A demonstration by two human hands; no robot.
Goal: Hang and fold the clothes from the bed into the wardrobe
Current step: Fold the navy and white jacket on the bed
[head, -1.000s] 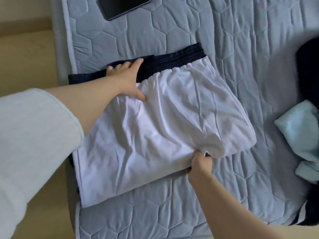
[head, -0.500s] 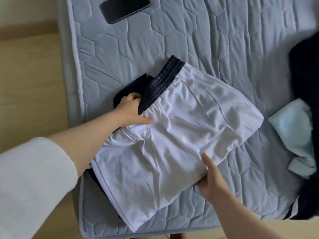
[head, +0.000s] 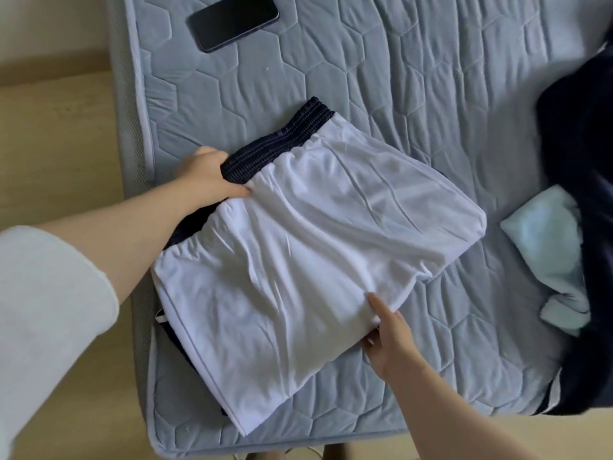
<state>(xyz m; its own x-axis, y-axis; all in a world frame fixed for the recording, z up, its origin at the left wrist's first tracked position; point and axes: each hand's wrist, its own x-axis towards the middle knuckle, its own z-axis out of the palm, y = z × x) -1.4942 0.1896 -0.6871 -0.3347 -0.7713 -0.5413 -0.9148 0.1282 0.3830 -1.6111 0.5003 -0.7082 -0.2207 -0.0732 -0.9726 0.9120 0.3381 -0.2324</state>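
White shorts [head: 298, 260] with a dark navy ribbed waistband [head: 282, 137] lie folded on the grey quilted mattress [head: 381, 94], near its left edge. My left hand [head: 209, 180] grips the waistband end, fingers curled under it and thumb on top. At the opposite folded edge my right hand [head: 384, 333] pinches the shorts' lower right side, thumb lying on the white cloth and fingers tucked beneath. A dark layer shows under the shorts at the lower left.
A black phone [head: 232, 21] lies on the mattress at the top. A dark navy garment [head: 583, 227] and a pale blue cloth [head: 550, 247] sit at the right. Wooden floor [head: 56, 144] runs along the left of the bed.
The shorts have turned and shifted to the right, away from the mattress edge. My left hand went from lying flat on the waistband to gripping it; my right hand slid under the lower edge.
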